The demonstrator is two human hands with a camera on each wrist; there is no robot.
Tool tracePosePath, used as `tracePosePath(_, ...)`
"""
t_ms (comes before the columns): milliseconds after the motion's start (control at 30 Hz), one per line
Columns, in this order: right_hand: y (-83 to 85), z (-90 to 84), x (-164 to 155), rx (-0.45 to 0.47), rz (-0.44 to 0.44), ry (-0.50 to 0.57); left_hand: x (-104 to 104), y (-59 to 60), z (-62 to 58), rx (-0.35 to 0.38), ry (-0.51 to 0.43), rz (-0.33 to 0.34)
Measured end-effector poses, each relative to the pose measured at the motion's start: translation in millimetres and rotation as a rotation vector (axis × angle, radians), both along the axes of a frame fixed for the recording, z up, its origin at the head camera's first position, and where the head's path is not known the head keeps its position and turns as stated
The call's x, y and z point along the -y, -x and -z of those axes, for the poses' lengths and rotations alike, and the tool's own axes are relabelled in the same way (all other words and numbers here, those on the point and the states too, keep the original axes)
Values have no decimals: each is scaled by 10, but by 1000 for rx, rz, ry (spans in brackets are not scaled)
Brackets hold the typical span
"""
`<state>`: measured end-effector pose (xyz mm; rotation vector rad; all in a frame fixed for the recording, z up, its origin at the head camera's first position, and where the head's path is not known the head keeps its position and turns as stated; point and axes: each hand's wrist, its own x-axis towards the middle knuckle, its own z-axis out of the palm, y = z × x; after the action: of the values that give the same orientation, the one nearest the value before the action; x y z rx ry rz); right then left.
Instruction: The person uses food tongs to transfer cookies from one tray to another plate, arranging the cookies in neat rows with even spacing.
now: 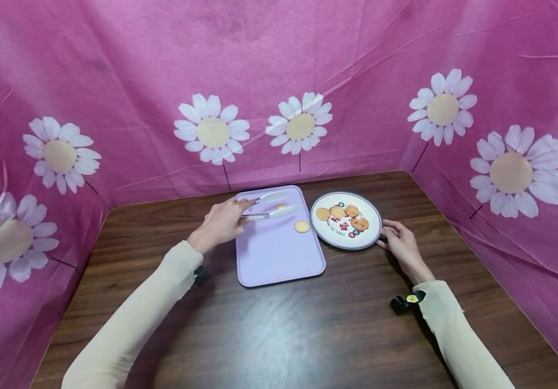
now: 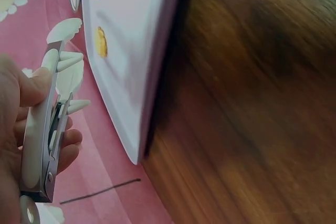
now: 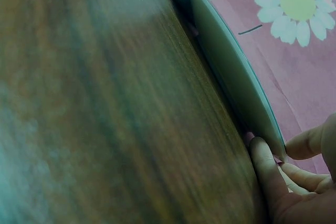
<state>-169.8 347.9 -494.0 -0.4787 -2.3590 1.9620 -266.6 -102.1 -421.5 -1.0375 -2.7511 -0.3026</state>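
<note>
My left hand [image 1: 223, 221] grips a pair of tongs [image 2: 44, 124] with white tips, held over the far half of a lilac tray [image 1: 279, 259]. The tips are spread apart with nothing between them. One cookie [image 1: 301, 227] lies near the tray's right edge; another cookie [image 1: 281, 207] lies farther back, partly behind the tongs. Beside the tray is a round white plate [image 1: 324, 229] with a dark rim, printed pictures and several cookies [image 1: 351, 211] on it. My right hand [image 1: 400, 243] pinches the plate's right rim, thumb and fingers at its edge [image 3: 278, 150].
The dark wooden table [image 1: 269, 335] extends toward me in front of the tray and plate. A pink cloth [image 1: 259, 48] printed with white daisies hangs along the back and both sides.
</note>
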Motion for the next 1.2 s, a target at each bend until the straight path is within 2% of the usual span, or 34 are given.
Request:
tracePosePath(400,18,24,-1,1,-7,6,123,4,124,20,0,-24)
tracePosePath(1200,6,11,6,-2,5,-6,144,-5,181,51,-11,-14)
